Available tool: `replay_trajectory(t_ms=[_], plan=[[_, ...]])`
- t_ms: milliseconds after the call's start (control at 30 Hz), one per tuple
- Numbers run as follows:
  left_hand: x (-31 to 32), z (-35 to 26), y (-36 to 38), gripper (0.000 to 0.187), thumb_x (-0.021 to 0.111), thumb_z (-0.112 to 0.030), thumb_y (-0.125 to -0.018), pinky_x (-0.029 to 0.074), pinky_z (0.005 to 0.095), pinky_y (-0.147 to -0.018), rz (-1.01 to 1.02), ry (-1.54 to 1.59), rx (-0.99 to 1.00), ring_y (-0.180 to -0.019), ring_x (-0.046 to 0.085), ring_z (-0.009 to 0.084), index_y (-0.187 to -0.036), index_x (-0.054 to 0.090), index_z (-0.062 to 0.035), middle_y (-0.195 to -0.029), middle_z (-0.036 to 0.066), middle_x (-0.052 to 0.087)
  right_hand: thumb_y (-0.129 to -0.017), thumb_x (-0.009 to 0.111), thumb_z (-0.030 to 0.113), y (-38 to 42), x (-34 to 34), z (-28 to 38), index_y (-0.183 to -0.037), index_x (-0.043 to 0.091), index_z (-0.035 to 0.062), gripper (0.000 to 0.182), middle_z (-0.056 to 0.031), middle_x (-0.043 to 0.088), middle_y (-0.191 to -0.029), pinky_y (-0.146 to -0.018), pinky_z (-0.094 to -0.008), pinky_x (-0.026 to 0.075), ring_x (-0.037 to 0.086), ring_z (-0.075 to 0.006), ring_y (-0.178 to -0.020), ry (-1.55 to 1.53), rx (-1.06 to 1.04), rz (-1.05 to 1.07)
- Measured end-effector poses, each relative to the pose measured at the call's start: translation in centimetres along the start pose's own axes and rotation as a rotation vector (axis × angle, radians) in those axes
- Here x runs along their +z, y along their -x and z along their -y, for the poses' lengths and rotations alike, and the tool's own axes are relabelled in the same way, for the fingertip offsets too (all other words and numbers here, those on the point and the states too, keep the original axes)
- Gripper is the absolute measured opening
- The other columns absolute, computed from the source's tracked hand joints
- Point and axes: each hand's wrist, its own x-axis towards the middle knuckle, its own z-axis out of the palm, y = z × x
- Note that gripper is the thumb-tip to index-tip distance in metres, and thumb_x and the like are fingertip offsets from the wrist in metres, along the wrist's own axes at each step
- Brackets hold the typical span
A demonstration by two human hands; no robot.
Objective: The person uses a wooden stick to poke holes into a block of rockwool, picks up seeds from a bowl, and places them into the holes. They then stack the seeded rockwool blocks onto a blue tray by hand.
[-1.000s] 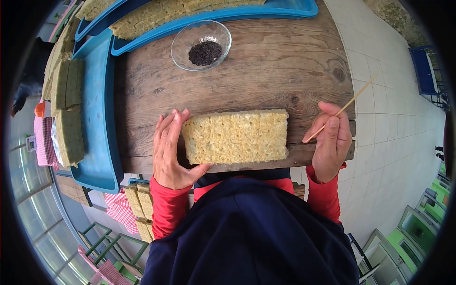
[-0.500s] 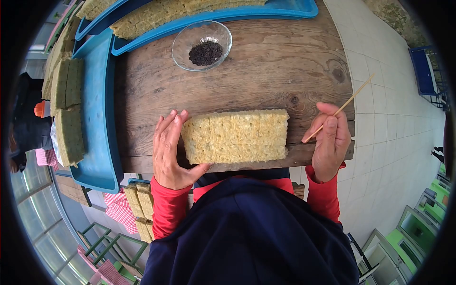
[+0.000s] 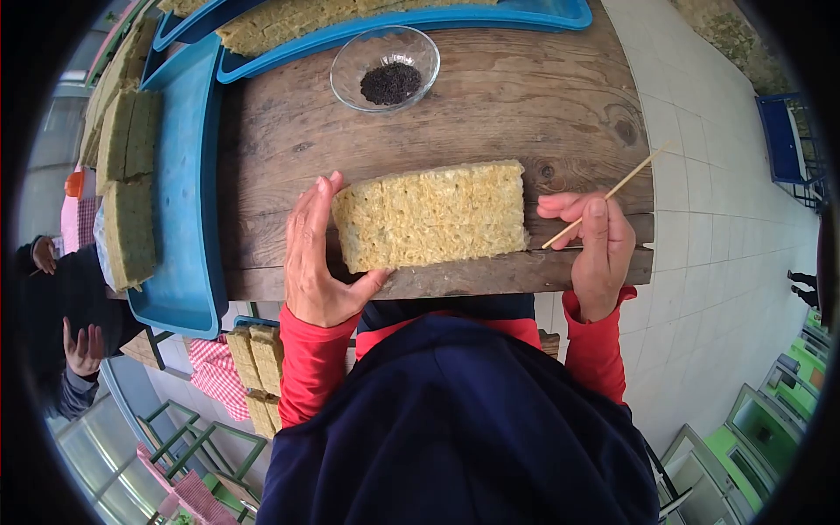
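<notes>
A pale yellow rockwool slab [image 3: 429, 219] with small holes in its top lies slightly tilted near the table's front edge. My left hand [image 3: 317, 254] is cupped around its left end, with the fingers at the far left corner and the thumb along the near side. To the right of the slab, my right hand [image 3: 599, 254] pinches a thin wooden skewer [image 3: 632, 178] between thumb and fingers. The skewer's lower tip points toward the slab and does not touch it. Beyond the slab stands a clear glass bowl [image 3: 385, 68] holding small black seeds [image 3: 391, 84].
A blue tray [image 3: 179, 175] runs along the left of the wooden table [image 3: 271, 175], with rockwool blocks [image 3: 129, 184] beside it. Another blue tray [image 3: 542, 16] with rockwool is at the back. At far left, another person's hand [image 3: 83, 350] shows. More blocks [image 3: 254, 354] sit below the table edge.
The slab has turned slightly, its right end swinging away from me. My right hand with the skewer has moved a little left, closer to the slab. Another person's hands have appeared at left.
</notes>
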Motion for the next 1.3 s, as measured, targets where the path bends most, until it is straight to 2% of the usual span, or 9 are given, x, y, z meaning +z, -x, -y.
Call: replay_trajectory(t_ms=[167,233,433,1300], plan=[[-0.01,0.03,0.04,0.107,0.079,-0.003,-0.039,0.035,0.0407,-0.098,0.000,0.015,0.011,-0.116,0.045,0.0346,-0.135,0.030,-0.0017,-0.127,0.014,0.049,-0.096,0.038,0.020,-0.09,0.04,0.25,-0.079,0.055,-0.0023,0.033,-0.0137,0.067,-0.085,-0.052,-0.0198,0.045,0.064,-0.0144,-0.074,0.115,0.009,0.089],[-0.01,0.04,0.06,0.107,0.079,-0.003,-0.039,0.036,0.0406,-0.098,0.002,0.013,0.011,-0.116,0.045,0.0346,-0.134,0.031,-0.0017,-0.127,0.014,0.048,-0.096,0.039,0.022,-0.10,0.19,0.16,-0.079,0.056,-0.0014,0.033,-0.0135,0.067,-0.086,-0.050,-0.0197,0.044,0.064,-0.0145,-0.073,0.167,-0.097,0.140],[-0.07,0.03,0.09,0.106,0.080,-0.005,-0.038,0.036,0.0401,-0.098,0.003,0.004,0.010,-0.117,0.044,0.0342,-0.133,0.033,-0.0021,-0.128,0.013,0.047,-0.095,0.041,0.023,0.24,0.00,0.12,-0.079,0.056,-0.0007,0.033,-0.0143,0.067,-0.088,-0.047,-0.0192,0.042,0.064,-0.0137,-0.071,0.083,-0.080,0.181],[-0.30,0.37,0.26,0.103,0.083,-0.019,-0.044,0.032,0.0443,-0.102,0.042,0.029,0.014,-0.120,0.042,0.0344,-0.133,0.033,-0.0004,-0.129,0.014,0.046,-0.096,0.039,0.022,0.17,-0.24,-0.50,-0.082,0.057,-0.0021,0.033,-0.0168,0.066,-0.091,-0.049,-0.0198,0.045,0.063,-0.0143,-0.071,0.041,-0.111,0.190]])
